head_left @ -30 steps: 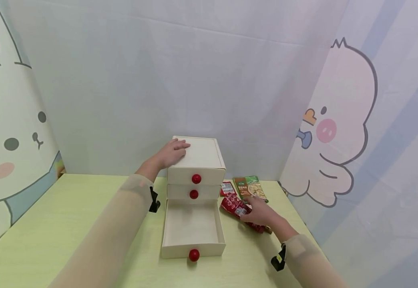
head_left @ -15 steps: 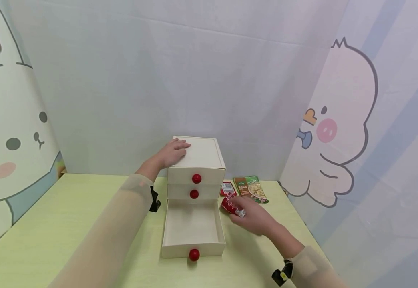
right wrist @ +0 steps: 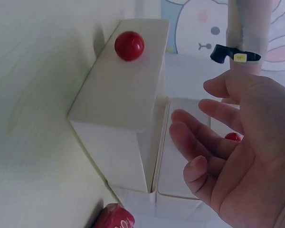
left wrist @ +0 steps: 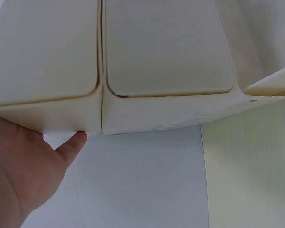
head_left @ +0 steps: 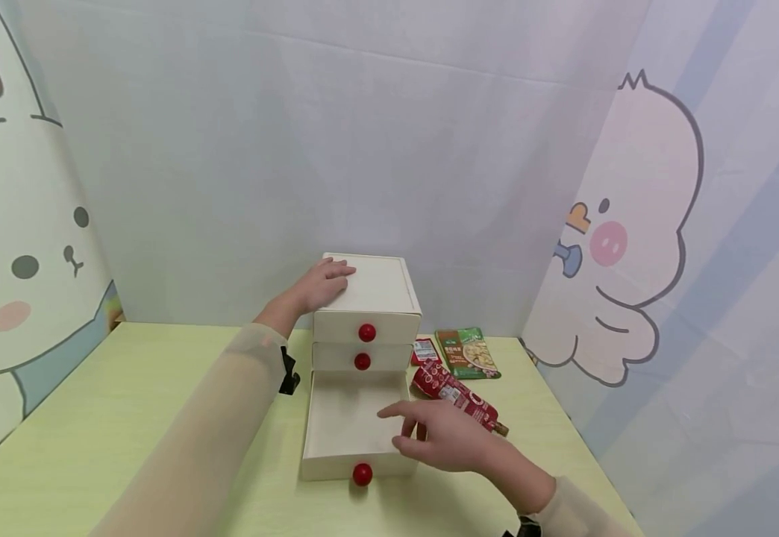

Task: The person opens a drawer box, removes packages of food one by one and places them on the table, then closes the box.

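A white drawer cabinet with red knobs stands on the table. Its bottom drawer is pulled out, with a red knob on the front. My left hand rests on the cabinet's top at the left; in the left wrist view the left thumb lies along its side. Over the drawer's right front edge is my right hand, fingers loosely bent and holding nothing. Just behind it lies a red printed pouch, partly hidden by that hand in the head view.
Behind the pouch lie a green and brown food packet and a small red packet with a white label, close to the cabinet's right side. The pale green table extends to both sides. A grey curtain hangs behind.
My right hand has moved from over the red pouch leftward and nearer, to above the open drawer's edge. The pouch lies about where it was. My left hand has stayed on the cabinet.
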A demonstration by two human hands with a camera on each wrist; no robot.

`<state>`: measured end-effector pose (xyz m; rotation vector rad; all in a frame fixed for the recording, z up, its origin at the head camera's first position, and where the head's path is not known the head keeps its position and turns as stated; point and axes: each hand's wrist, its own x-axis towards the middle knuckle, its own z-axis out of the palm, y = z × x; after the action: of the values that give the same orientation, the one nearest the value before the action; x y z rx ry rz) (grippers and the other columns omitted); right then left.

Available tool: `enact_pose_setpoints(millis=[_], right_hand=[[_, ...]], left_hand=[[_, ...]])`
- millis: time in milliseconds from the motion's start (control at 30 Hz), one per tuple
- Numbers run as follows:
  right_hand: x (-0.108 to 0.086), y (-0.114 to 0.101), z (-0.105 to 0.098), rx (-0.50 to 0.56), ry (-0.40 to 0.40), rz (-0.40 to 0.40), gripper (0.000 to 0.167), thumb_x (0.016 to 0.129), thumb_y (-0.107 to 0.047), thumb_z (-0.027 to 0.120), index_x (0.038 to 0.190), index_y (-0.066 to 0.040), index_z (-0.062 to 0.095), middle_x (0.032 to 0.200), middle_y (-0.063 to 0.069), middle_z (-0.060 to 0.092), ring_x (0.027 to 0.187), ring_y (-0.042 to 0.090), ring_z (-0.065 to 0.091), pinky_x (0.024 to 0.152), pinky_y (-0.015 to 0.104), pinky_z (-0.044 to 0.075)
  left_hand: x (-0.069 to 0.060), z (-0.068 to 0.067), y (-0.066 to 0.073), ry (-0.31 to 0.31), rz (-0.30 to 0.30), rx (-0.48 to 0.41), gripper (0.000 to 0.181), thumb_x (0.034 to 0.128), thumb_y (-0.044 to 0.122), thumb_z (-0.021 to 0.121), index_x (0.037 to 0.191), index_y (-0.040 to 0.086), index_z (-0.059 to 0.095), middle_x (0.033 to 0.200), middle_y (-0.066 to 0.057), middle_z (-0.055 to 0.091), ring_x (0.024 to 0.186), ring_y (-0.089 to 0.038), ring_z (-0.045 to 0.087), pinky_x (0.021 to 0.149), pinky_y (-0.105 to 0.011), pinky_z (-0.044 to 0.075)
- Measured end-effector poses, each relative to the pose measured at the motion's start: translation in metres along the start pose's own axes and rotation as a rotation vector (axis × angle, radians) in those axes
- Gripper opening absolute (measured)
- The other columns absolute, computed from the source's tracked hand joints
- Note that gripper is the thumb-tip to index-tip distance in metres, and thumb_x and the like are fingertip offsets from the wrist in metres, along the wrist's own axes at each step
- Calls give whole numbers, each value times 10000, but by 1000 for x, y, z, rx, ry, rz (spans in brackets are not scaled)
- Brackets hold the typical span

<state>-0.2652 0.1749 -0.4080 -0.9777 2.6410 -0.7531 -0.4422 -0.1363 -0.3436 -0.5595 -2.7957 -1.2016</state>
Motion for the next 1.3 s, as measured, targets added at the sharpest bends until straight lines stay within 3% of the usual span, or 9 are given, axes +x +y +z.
enact_pose_setpoints(millis=[267, 500, 600, 733, 833, 1067, 1300], right_hand=[[-3, -15, 24, -9, -126, -49, 397, 1055, -246, 705, 1436, -359, 710, 890, -226, 717, 764, -62, 639, 711, 169, 562], [-1, -11, 44, -10, -195, -72, 415, 1068, -293, 687, 1483, -304, 694, 1026, -207, 789, 848, -86, 679, 744, 152, 564], [-1, -9, 52, -39, -186, -50, 442, 1054, -307, 695, 1496, -327, 683, 1047, -194, 793, 825, -88, 660, 718, 158, 553], [0, -9, 63, -77, -148, -32, 451, 1033, -309, 718, 1479, -367, 686, 1094, -173, 785, 677, -52, 545, 624, 170, 483], [0, -10, 69, -78, -124, -46, 434, 1025, -284, 733, 1453, -345, 698, 1166, -161, 787, 660, -46, 508, 599, 165, 452], [4, -9, 76, -30, -115, -41, 414, 1024, -247, 747, 1430, -319, 708, 1199, -198, 757, 943, -60, 613, 804, 155, 543], [8, -5, 79, 8, -80, -67, 313, 1048, -223, 762, 1355, -282, 769, 1103, -199, 755, 873, -78, 587, 831, 146, 563]], left_hand=[[1, 0, -1, 3, 0, -4, 587, 1111, 297, 381, 1658, 124, 503, 1824, -100, 295, 1742, -340, 22, 1390, -633, 61], [0, 1, -1, 1, -3, -7, 584, 1113, 290, 378, 1661, 127, 500, 1827, -96, 287, 1743, -338, 13, 1390, -633, 57], [-1, 1, -1, 1, -3, -6, 584, 1113, 284, 372, 1661, 127, 499, 1828, -96, 285, 1743, -339, 12, 1390, -634, 58], [-1, 1, 0, 5, -3, -10, 581, 1117, 288, 371, 1660, 126, 502, 1827, -95, 288, 1743, -334, 15, 1391, -630, 61], [0, 1, -1, 2, -1, -7, 584, 1116, 290, 367, 1660, 126, 500, 1828, -97, 286, 1743, -336, 11, 1390, -632, 56], [0, 0, -1, 4, -1, -8, 580, 1116, 287, 379, 1657, 119, 504, 1824, -104, 294, 1743, -340, 11, 1392, -627, 52], [-1, 0, 0, 2, 1, 5, 584, 1112, 280, 372, 1657, 116, 503, 1824, -107, 292, 1741, -350, 11, 1388, -639, 49]])
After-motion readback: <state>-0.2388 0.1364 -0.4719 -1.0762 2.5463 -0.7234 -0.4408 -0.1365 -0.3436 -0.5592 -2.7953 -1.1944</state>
